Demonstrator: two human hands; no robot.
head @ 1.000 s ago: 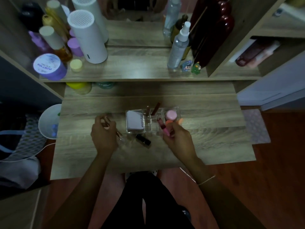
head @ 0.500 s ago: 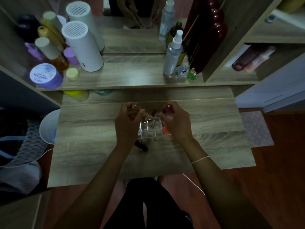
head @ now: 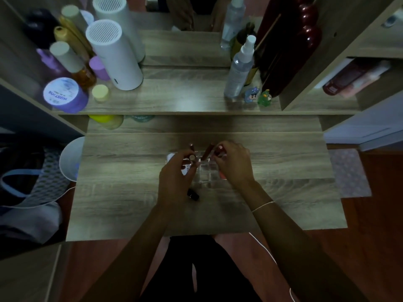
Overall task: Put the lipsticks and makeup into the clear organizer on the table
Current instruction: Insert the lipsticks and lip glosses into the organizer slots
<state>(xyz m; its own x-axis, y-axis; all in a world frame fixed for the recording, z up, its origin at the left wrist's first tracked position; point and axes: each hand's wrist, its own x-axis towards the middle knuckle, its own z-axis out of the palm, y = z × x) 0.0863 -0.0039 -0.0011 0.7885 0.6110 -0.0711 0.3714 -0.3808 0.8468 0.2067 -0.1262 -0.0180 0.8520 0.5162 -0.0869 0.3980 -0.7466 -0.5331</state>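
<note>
Both of our hands were over the clear organizer (head: 206,174) in the middle of the wooden table (head: 130,192), close to each other but not touching. Our left hand (head: 176,182) had its fingers closed around a slim tube with a pale round cap (head: 192,157), held upright above the organizer's left part. Our right hand (head: 234,165) gripped a dark red lipstick (head: 218,149) at the organizer's far right corner; we could not tell whether its base had reached a compartment. Two brown tubes (head: 207,151) stood tilted in the back row between our hands, one nearer the left hand and one nearer the right. A pale compact (head: 172,156) lay in the organizer's left section, mostly hidden by our left fingers. A sliver of something pink or orange (head: 222,175) showed under our right palm, too covered to identify. A small black lipstick (head: 193,194) lay on its side on the table, just in front of the organizer and beside our left wrist, outside the compartments. On the shelf behind stood a white cylinder (head: 113,55), a clear spray bottle (head: 239,68) and a purple jar (head: 65,94). A thin cord circled our right wrist (head: 262,207).
</note>
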